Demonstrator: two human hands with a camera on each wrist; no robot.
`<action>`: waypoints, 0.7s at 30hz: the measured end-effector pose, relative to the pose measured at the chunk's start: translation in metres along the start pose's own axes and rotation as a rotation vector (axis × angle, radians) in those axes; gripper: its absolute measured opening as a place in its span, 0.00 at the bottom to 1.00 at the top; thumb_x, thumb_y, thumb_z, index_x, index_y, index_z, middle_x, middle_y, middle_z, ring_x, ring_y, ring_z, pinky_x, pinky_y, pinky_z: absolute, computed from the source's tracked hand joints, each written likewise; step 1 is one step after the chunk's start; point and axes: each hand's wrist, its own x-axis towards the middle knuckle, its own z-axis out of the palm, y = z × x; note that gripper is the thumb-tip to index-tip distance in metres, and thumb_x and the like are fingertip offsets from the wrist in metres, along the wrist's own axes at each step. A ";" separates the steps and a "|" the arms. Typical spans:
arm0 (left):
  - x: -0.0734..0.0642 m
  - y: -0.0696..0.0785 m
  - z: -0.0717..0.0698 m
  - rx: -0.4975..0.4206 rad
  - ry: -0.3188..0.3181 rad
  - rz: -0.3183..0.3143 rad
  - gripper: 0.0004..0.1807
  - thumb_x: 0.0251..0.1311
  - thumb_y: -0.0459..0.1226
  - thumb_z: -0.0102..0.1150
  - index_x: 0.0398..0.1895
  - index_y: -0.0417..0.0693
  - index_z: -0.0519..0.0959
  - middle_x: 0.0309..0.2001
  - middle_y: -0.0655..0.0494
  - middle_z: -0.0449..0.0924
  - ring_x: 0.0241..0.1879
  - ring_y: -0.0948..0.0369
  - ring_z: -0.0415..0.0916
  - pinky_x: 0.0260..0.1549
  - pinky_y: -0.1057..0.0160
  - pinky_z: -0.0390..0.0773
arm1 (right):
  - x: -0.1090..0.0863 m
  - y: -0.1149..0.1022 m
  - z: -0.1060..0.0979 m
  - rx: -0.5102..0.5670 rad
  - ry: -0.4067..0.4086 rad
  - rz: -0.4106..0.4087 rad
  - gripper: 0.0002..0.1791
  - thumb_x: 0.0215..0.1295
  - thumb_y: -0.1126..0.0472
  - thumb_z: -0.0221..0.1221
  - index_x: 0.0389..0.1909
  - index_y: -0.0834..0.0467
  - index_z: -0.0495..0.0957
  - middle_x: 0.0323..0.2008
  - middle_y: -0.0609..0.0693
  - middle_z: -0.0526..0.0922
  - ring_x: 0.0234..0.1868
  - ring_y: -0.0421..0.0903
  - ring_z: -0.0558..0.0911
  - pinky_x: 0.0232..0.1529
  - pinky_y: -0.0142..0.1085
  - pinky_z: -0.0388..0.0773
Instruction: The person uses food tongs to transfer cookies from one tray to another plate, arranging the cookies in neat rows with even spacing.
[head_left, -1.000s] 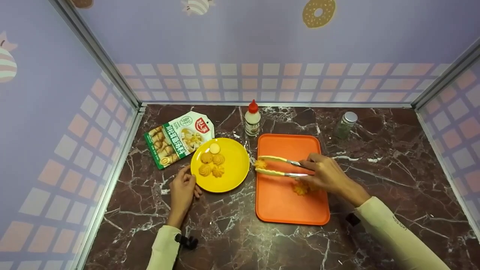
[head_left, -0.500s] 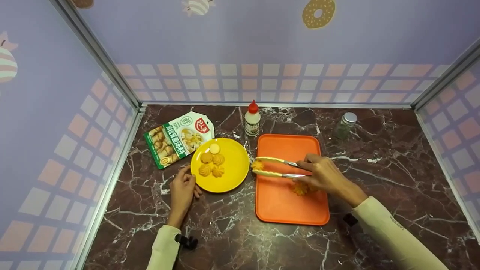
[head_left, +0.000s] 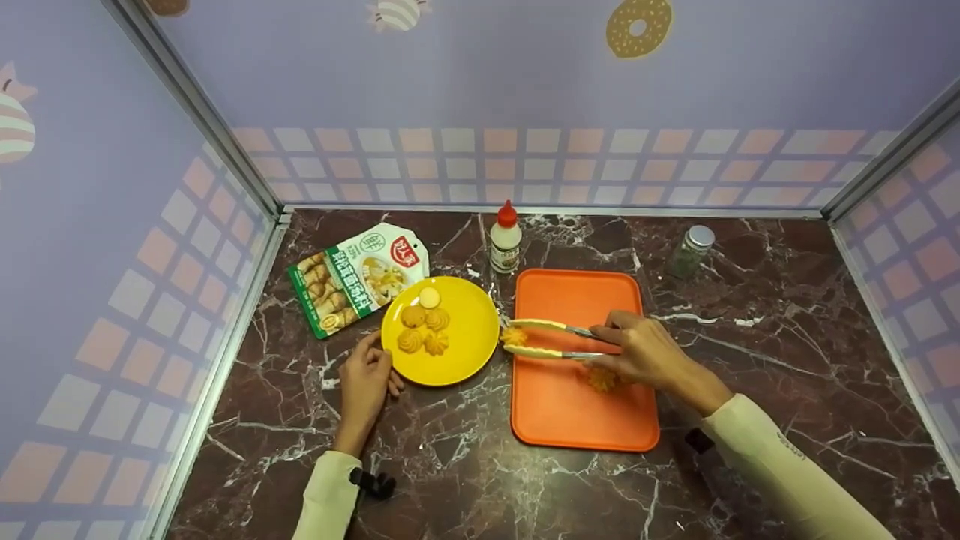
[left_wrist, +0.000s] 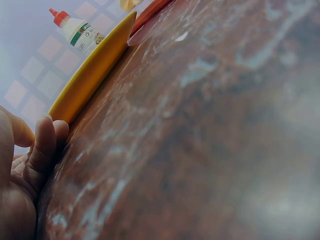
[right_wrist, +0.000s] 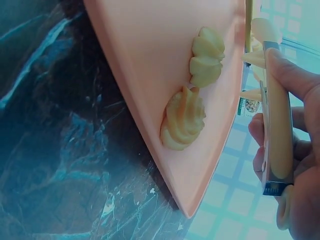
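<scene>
Brown marbled tabletop (head_left: 465, 480) lay beneath. Right hand (head_left: 649, 352) grasped yellow-ended metal tongs (head_left: 538, 352); fluted golden cookie (head_left: 514, 336) hung between their tips, by orange rectangular tray's (head_left: 577, 420) left edge, near round yellow plate (head_left: 469, 337). Left hand (head_left: 366, 375) touched plate rim; grip: couldn't tell.

Both arms (head_left: 328, 499) reach forward, well apart.
Left hand (head_left: 366, 373) rests, fingers bent; right hand (head_left: 646, 349) grips, fingers curled.
</scene>
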 end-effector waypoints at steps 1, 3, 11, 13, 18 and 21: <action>0.001 -0.002 0.000 0.001 0.002 0.004 0.23 0.80 0.25 0.52 0.75 0.29 0.73 0.31 0.33 0.82 0.14 0.51 0.79 0.11 0.63 0.81 | 0.000 0.000 0.000 -0.005 -0.003 -0.002 0.23 0.54 0.54 0.85 0.47 0.62 0.92 0.32 0.50 0.77 0.25 0.40 0.71 0.22 0.34 0.70; 0.002 -0.008 0.000 0.001 0.003 0.011 0.24 0.81 0.26 0.52 0.76 0.32 0.73 0.32 0.34 0.83 0.14 0.52 0.79 0.11 0.63 0.81 | -0.001 0.001 -0.001 -0.011 -0.007 -0.006 0.23 0.55 0.54 0.85 0.47 0.62 0.92 0.31 0.50 0.77 0.25 0.40 0.71 0.22 0.34 0.69; 0.005 -0.021 -0.003 -0.006 -0.008 0.051 0.23 0.81 0.28 0.55 0.76 0.35 0.75 0.33 0.38 0.85 0.15 0.54 0.80 0.12 0.62 0.82 | -0.004 0.002 0.000 -0.006 -0.045 0.015 0.20 0.58 0.53 0.84 0.45 0.60 0.92 0.31 0.49 0.78 0.24 0.40 0.71 0.22 0.33 0.70; 0.005 -0.022 -0.004 -0.007 -0.010 0.053 0.24 0.81 0.28 0.54 0.76 0.35 0.75 0.33 0.38 0.84 0.15 0.55 0.80 0.12 0.62 0.82 | -0.004 0.002 0.000 0.003 -0.058 0.031 0.19 0.58 0.53 0.83 0.45 0.60 0.92 0.31 0.48 0.77 0.25 0.39 0.71 0.23 0.33 0.70; 0.005 -0.022 -0.004 0.014 -0.008 0.059 0.24 0.81 0.28 0.53 0.76 0.35 0.75 0.31 0.41 0.84 0.14 0.55 0.80 0.11 0.61 0.83 | -0.004 0.000 -0.003 0.040 -0.090 0.079 0.20 0.59 0.53 0.83 0.46 0.61 0.93 0.31 0.48 0.77 0.26 0.38 0.70 0.23 0.32 0.69; 0.006 -0.022 -0.003 0.028 -0.005 0.062 0.24 0.81 0.29 0.53 0.76 0.35 0.75 0.31 0.44 0.85 0.14 0.55 0.80 0.11 0.60 0.82 | -0.004 -0.001 -0.005 0.065 -0.104 0.096 0.21 0.59 0.54 0.83 0.48 0.62 0.93 0.31 0.49 0.78 0.26 0.38 0.70 0.23 0.31 0.69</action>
